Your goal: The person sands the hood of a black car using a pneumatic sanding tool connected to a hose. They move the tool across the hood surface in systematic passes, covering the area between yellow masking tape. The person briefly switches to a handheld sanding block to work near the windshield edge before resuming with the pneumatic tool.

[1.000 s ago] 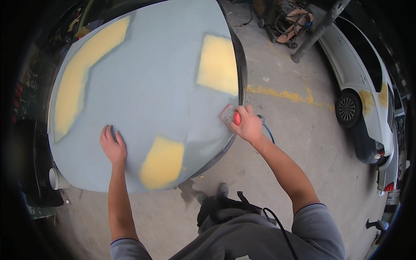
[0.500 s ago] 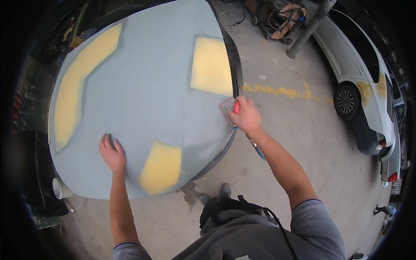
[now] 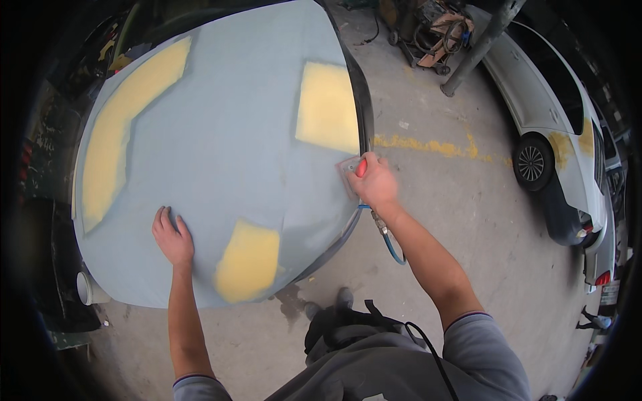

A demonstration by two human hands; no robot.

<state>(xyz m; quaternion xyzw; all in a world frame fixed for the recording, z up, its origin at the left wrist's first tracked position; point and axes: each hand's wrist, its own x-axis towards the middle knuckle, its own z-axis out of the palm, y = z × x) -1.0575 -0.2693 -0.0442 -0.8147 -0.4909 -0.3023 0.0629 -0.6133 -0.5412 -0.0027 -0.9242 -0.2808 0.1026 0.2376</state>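
A large grey car hood [image 3: 221,147] with yellow filler patches lies before me. My left hand [image 3: 172,235] rests on its near left part, fingers stretched out and holding nothing. At the right edge of the hood, my right hand [image 3: 376,182] grips the red top of an air sander [image 3: 348,175], whose flat pad lies on the grey surface. A blue air hose [image 3: 393,248] with a metal coupling hangs from the sander beneath my right forearm. The nearest yellow patch [image 3: 249,260] lies between my hands; another yellow patch [image 3: 328,107] is just beyond the sander.
A long curved yellow patch [image 3: 110,147] runs along the hood's left side. Next to the near left corner stands a white bucket [image 3: 85,289]. Across the concrete floor [image 3: 428,200] are a white car [image 3: 535,87], a slanting metal post [image 3: 478,53] and a wheeled cart [image 3: 438,33].
My right hand and the sander have shifted slightly toward me along the hood's edge. More of the blue hose and coupling shows now. The left hand stays in place.
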